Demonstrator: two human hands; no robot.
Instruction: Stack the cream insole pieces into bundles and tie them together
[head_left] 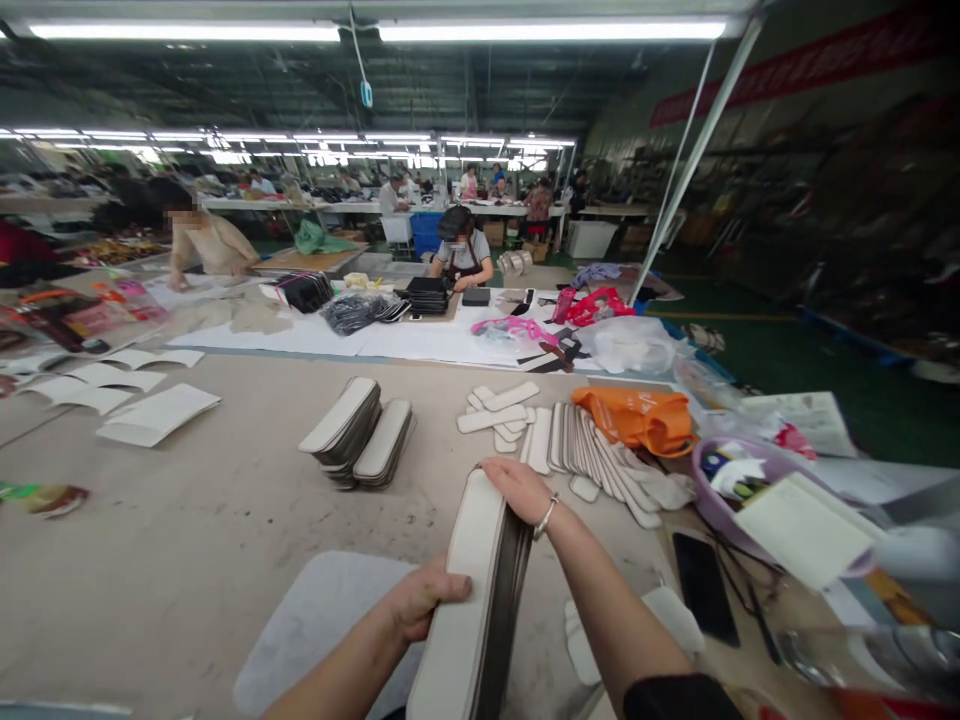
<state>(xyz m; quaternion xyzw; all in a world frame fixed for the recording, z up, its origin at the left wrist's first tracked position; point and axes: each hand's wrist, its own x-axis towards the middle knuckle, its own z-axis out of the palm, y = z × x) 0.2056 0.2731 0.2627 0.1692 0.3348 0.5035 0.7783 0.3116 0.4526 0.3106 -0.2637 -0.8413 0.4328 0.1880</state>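
A thick stack of long pale strips (459, 600) with rounded ends and dark edges stands tilted in front of me. My left hand (431, 598) grips its left side, the thumb pressed on the pale top face. My right hand (519, 488) is closed over the stack's far end, its fingers partly hidden behind it. Beyond, two shorter piles of similar pieces (341, 420) (384, 440) sit side by side. Fanned-out loose strips (592, 450) lie to the right of my right hand. A translucent white sheet (322, 630) lies flat near my left forearm.
On the right are an orange bag (637, 418), a purple basin (701, 490) with papers and items, a dark phone (705, 585) and a clear glass container (870, 655). White curved sheets (157, 415) lie at left. People work at tables beyond, one (461, 250) directly opposite.
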